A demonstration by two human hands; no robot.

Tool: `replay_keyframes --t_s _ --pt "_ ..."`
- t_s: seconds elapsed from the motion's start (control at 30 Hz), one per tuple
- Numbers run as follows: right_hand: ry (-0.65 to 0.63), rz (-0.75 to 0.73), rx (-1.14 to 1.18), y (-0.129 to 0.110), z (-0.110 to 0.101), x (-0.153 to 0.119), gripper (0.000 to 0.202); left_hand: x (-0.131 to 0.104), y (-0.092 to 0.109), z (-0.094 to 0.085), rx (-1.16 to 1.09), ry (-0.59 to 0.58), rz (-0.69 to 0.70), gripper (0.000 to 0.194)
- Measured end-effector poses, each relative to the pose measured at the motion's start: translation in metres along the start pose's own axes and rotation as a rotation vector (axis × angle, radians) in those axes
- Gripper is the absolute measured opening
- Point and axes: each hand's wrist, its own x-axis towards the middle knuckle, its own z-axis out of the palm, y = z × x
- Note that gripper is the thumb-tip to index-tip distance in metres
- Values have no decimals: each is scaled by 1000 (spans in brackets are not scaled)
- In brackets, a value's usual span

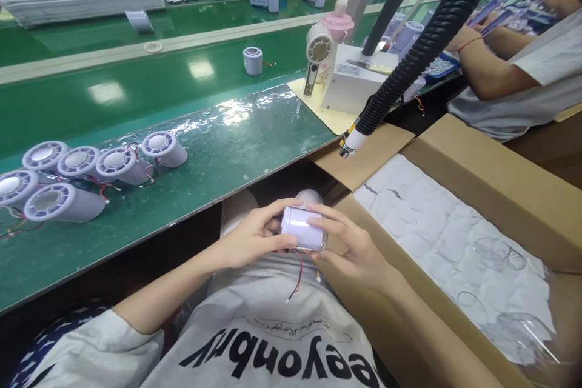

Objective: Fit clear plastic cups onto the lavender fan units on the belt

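Observation:
A pale lilac cylinder (302, 227) lies on its side between my two hands, above my lap. My left hand (268, 230) grips its left end, with fingers and thumb round it. Round the right end, where a clear rim shows, are the fingers of my right hand (345, 239). Thin red and black wires (299, 273) with a small white plug hang below it. Behind it, another round pale thing (310, 197) is partly hidden. Several similar lilac cylinders (116, 163) with vented round ends and wires lie or lean on the green worktop (218, 157) at the left.
Right of me, an open cardboard box (495, 163) holds white padding and clear plastic pieces. A black ribbed hose (422, 42) hangs over its near-left corner. One cylinder (253, 62) stands on the green belt (191, 79), near a handheld fan (318, 51). Other people's arms show opposite and at right.

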Motion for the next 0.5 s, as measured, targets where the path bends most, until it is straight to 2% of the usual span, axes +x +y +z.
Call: replay_keyframes --t_s 0.1,0.17,0.33,0.5 --pt "4 249 333 -3 2 0 55 -1 0 -2 116 -11 87 72" --pt "3 361 521 -5 4 1 53 -1 0 -3 75 -54 122 78" --pt "0 489 533 -9 4 1 52 -2 -5 -7 -108 -103 6 82" --pt "12 553 584 -4 14 2 57 2 -24 -4 -221 -120 -137 90"
